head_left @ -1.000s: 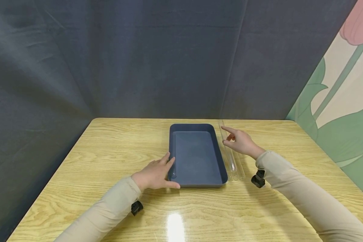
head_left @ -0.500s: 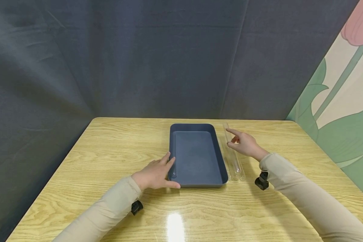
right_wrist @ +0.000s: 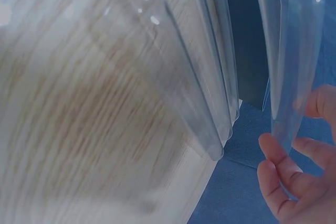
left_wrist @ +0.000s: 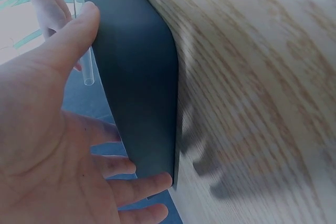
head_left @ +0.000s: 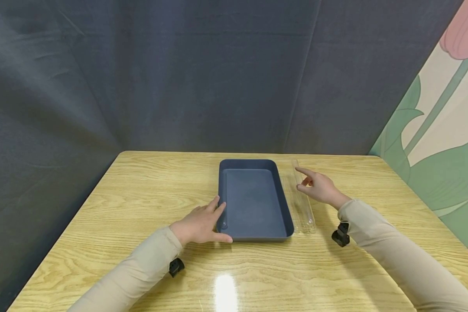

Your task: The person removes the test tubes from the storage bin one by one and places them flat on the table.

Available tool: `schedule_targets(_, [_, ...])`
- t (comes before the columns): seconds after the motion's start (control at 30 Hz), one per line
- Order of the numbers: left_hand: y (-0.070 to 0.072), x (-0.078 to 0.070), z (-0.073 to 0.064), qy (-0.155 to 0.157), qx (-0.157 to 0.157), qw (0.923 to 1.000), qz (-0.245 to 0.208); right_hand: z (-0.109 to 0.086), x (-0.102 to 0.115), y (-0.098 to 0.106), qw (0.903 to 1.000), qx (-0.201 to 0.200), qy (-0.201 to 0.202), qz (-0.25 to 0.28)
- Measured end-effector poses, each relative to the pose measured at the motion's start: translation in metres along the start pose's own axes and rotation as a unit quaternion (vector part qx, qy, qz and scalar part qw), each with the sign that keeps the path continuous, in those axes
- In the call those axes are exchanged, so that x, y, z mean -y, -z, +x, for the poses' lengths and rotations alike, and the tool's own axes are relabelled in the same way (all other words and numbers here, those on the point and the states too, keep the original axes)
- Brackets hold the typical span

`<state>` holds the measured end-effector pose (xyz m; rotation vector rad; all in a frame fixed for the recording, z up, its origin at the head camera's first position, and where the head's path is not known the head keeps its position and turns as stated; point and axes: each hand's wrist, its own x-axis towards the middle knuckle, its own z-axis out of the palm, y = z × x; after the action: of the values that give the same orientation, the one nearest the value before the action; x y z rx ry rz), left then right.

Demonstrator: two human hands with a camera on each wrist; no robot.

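A clear test tube (right_wrist: 289, 51) is pinched in my right hand (head_left: 320, 188), between thumb and fingers near one end. Below it, several other clear test tubes (right_wrist: 184, 87) lie side by side on the table, just right of a dark blue tray (head_left: 253, 238). Another test tube (head_left: 224, 225) lies inside the tray along its left wall, partly covered by fingers in the head view. My left hand (head_left: 196, 225) rests at the tray's near left corner with fingers spread, the fingertips over its left rim and the thumb by the near wall.
The wooden table (head_left: 148, 186) ends at a far edge just behind the tray. A dark cloth (head_left: 203, 78) hangs behind it and to the left, and a wall with a painted flower (head_left: 444, 173) is at the right.
My right hand has shifted rightward with the test tube, away from the tray and over the other tubes. The left hand and the tray have stayed in place.
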<state>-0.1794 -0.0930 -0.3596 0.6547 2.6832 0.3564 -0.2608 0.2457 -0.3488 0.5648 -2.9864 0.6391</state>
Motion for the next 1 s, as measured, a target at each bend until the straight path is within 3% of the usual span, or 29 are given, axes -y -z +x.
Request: schedule_targets(1.0, [0.001,-0.002,-0.001,0.004,0.001,1.0,-0.008,-0.007,-0.022,0.0,0.9987,0.027,-0.016,0.041])
